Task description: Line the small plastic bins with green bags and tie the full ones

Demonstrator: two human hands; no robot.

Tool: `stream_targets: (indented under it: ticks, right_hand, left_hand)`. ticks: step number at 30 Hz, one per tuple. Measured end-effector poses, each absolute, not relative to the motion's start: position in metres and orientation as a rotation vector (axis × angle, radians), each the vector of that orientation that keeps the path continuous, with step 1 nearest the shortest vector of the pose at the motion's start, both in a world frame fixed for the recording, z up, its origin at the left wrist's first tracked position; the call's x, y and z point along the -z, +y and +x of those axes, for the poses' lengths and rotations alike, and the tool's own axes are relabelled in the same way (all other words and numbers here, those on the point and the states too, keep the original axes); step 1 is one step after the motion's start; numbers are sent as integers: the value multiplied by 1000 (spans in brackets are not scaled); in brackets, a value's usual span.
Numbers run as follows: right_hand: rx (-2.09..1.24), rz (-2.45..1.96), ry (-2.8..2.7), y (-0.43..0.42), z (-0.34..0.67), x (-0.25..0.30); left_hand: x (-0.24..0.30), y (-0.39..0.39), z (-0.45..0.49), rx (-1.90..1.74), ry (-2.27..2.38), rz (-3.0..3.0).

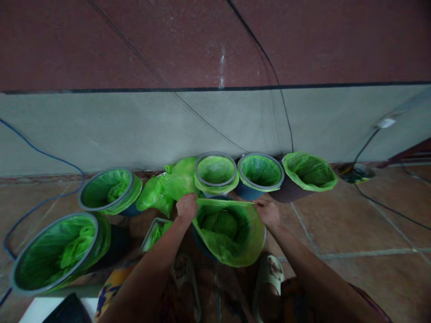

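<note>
A bin (202, 240) stands on the tiled floor between my feet, fitted with a green plastic liner bag (229, 233). My left hand (186, 207) pinches the bag's far rim at its left end. My right hand (267, 211) pinches the same rim at its right end. The rim is pulled taut in a straight line between the two hands. The rest of the bag's mouth is folded down over the bin's front edge.
Several other green-lined bins stand along the wall: two at left (107, 190) (57, 251), three behind (215, 172) (261, 175) (308, 175). A loose green bag (168, 186) lies among them. Cables run down the wall and over the floor (380, 204). My sandalled feet (271, 276) flank the bin.
</note>
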State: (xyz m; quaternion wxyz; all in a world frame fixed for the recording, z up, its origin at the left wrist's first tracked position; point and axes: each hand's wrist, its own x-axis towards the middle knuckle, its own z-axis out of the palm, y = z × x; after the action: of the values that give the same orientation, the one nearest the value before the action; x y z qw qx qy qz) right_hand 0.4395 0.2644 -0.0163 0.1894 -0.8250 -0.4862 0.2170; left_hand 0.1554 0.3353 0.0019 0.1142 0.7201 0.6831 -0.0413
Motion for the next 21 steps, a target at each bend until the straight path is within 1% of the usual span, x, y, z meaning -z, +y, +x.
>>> stream_targets:
  ticks: [4,7,15,18,21]
  right_hand:
    - [-573,-2357,-1487,265,434,14]
    - [-549,-2386,-1675,264,426,14]
    - [-606,-2263,-1962,263,409,11]
    - [-554,-2260,-1949,265,410,4]
    - [-514,-2356,-1807,266,415,-2]
  left_hand:
    - [-2,334,155,173,1981,2145]
    - [0,331,158,160,1938,2193]
    - [7,321,177,220,1700,2321]
    - [3,323,178,206,1662,2367]
    - [-1,327,176,72,1733,2387]
